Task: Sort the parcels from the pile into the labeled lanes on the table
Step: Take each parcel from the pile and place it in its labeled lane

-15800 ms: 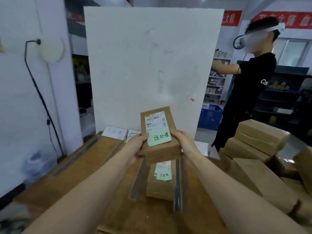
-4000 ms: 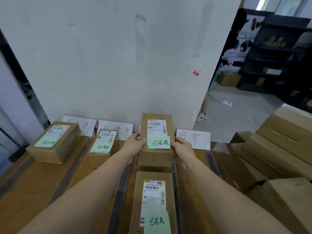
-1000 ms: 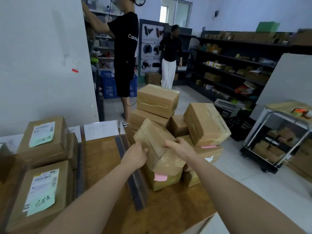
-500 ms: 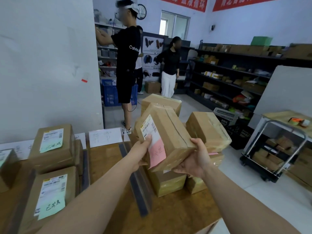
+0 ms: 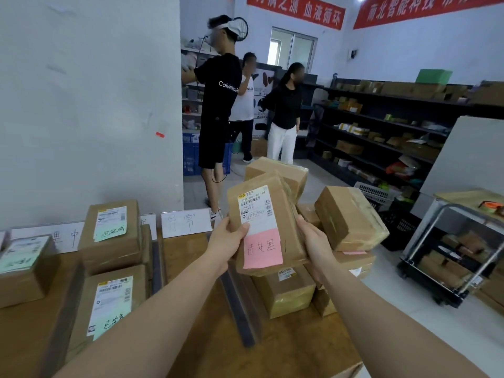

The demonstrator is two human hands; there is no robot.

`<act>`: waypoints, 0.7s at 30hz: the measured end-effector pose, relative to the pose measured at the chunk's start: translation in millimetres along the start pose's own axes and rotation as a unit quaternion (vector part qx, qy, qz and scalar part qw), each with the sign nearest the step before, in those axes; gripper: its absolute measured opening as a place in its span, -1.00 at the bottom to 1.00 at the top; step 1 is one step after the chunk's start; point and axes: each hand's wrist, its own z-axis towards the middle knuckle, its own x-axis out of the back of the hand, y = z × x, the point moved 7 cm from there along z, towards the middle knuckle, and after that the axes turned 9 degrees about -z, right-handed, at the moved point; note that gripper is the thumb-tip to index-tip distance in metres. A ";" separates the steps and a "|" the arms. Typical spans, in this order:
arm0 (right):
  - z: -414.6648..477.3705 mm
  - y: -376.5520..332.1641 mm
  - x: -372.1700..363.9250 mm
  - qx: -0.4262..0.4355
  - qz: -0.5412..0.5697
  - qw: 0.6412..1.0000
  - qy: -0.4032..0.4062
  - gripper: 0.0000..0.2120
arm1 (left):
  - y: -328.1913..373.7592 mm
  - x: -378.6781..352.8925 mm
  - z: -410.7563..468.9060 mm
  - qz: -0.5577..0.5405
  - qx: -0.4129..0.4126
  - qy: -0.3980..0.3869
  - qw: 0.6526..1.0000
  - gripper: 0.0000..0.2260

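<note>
Raises pink-noted parcel [image 5: 283, 214] higher off pile [image 5: 349, 216], grasping it in left grip [image 5: 226, 241] and right grip [image 5: 313, 244]; leaves green-noted parcels [image 5: 110, 236] in lanes [image 5: 188, 268].

I have two hands on one parcel [image 5: 266, 230]: left hand [image 5: 226, 242], right hand [image 5: 313, 241]. Three lane parcels [image 5: 114, 257] carry three green notes [image 5: 110, 232]. The pile [image 5: 351, 216] shows at least five more. Two pink notes [image 5: 263, 248], at least two signs [image 5: 185, 222], three people [image 5: 218, 105], two banners [image 5: 296, 9], one cart [image 5: 421, 272].
</note>
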 end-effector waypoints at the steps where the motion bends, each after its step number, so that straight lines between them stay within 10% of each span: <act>1: -3.5 -3.8 -5.8 0.010 -0.024 1.000 -0.006 -0.30 | 1.4 2.6 -2.1 0.002 -0.003 0.004 1.000 -0.72; 4: -13.0 -13.2 -22.7 0.045 -0.054 0.997 -0.043 0.11 | 5.6 15.4 -7.0 0.010 -0.009 0.021 1.000 -0.64; 21: -63.0 -41.1 -102.6 0.106 -0.043 0.978 -0.173 -0.31 | 33.1 103.8 -89.8 -0.001 -0.035 0.163 0.986 -0.71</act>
